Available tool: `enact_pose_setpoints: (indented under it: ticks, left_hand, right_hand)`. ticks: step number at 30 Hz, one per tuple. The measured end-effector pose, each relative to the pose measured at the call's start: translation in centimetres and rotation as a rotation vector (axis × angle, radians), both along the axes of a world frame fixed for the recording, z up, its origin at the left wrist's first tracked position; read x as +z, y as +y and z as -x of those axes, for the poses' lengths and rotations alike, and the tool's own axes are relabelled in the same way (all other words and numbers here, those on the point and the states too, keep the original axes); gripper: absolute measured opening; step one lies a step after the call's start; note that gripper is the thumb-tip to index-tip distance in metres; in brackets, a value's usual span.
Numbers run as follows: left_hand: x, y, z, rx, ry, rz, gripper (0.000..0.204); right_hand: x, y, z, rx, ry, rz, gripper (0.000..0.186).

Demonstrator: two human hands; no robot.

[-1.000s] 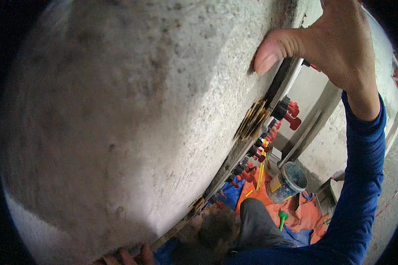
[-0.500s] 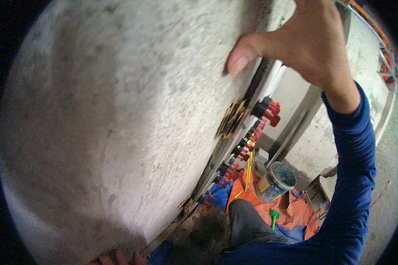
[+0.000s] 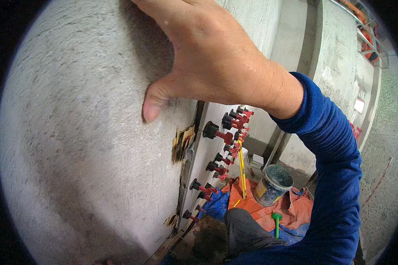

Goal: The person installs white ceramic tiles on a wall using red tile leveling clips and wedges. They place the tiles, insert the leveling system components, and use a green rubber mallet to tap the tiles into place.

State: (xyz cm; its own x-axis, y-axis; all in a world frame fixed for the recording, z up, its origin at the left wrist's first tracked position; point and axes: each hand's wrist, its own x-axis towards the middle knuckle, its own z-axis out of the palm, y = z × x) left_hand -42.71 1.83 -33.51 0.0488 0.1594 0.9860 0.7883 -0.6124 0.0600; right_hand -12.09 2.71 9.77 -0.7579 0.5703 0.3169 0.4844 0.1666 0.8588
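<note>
My right hand [image 3: 212, 57], in a blue sleeve, reaches up across a rough grey wall surface [image 3: 97, 110]. Its thumb is stretched out and apart from the palm; the fingertips run out of the top edge. I see nothing held in it. Of my left hand [image 3: 103, 262] only a blurred sliver shows at the bottom edge, its fingers mostly hidden. Beside the wall's edge, a pale tiled face carries several black-and-red tile levelling knobs [image 3: 216, 131]. A bundle of thin wooden shims [image 3: 182, 143] sticks out of the gap there, and more shims [image 3: 171, 220] poke out lower down.
Below, an orange tarp [image 3: 269, 214] and a blue tarp [image 3: 216, 206] cover the floor. On them are a mortar-smeared bucket [image 3: 272, 190], a yellow spirit level [image 3: 242, 172] standing upright and a green mallet-shaped tool [image 3: 277, 218]. My knee [image 3: 245, 229] is close by.
My right hand has moved left over the wall surface. The view has shifted, showing more levelling knobs. My left hand has almost left the bottom edge.
</note>
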Motion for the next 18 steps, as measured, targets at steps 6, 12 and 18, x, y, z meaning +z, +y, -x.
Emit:
enact_pose_setpoints:
  ticks: [6, 12, 18]
  left_hand:
    - [-0.9, -0.3, -0.2, 0.045, -0.058, 0.006, 0.035]
    - [-2.2, 0.3, 1.4, 0.124, 0.013, 0.042, 0.044]
    - [-0.9, 0.5, 1.2, 0.140, 0.048, -0.041, 0.040]
  right_hand:
    - [0.2, 0.4, -0.2, 0.055, 0.029, 0.018, 0.039]
    - [-0.2, 0.9, 0.5, 0.139, 0.050, 0.035, 0.037]
    - [-1.3, 0.6, 1.0, 0.242, 0.089, 0.056, 0.036]
